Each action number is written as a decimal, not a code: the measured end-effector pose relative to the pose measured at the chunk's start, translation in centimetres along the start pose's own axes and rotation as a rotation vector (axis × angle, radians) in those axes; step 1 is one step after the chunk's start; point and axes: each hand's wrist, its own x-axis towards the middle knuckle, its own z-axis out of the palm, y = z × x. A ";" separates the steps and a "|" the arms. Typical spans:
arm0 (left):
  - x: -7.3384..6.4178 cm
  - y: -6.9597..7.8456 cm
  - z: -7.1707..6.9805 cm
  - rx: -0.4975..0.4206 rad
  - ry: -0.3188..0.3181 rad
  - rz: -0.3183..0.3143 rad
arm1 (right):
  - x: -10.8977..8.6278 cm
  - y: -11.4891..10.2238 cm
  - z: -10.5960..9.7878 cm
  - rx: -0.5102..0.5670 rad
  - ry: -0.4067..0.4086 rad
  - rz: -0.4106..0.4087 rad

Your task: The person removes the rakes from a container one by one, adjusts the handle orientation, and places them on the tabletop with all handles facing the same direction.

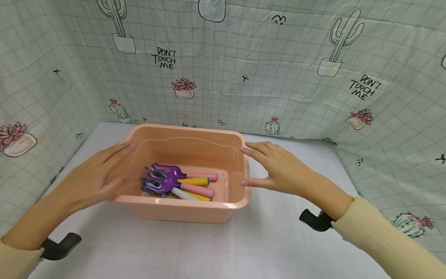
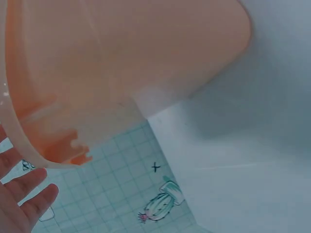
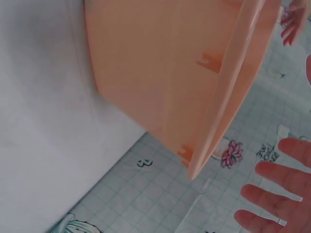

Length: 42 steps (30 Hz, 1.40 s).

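A peach plastic tub (image 1: 174,202) stands on the white table, open side up. Inside lie several small garden hand tools: purple hand forks (image 1: 166,182) with pink handles, and dark-headed ones partly hidden beneath them, with yellow handles (image 1: 195,181) and a pale grey handle (image 1: 184,193) among them. My left hand (image 1: 88,176) is at the tub's left side, fingers extended and overlapping the rim in the head view. At the right rim, my right hand (image 1: 282,166) has its fingers spread, fingertips right by the edge. Both wrist views show extended fingers beside the tub wall (image 2: 121,58).
A pale grid-patterned cloth (image 1: 223,77) with cactus drawings forms walls behind and on both sides. The white table (image 1: 195,252) extends in front of the tub and to its right. A black wrist mount (image 1: 315,220) sits under each forearm.
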 end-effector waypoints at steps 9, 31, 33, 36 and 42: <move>-1.2 -0.7 0.5 -0.139 -0.035 -0.123 | 1.2 -0.2 -0.3 0.024 -0.014 -0.009; -3.9 -2.1 3.5 -0.528 -0.030 -0.434 | 4.6 -1.2 -1.2 0.063 -0.169 -0.015; -3.9 -2.2 3.6 -0.575 -0.060 -0.476 | 4.9 -1.3 -1.3 0.073 -0.184 -0.018; -4.1 -2.3 4.2 -0.671 -0.057 -0.495 | 5.4 -1.5 -1.4 0.091 -0.212 -0.020; -4.6 -2.1 5.6 -0.889 -0.001 -0.450 | 6.6 -1.9 -1.4 0.142 -0.273 -0.019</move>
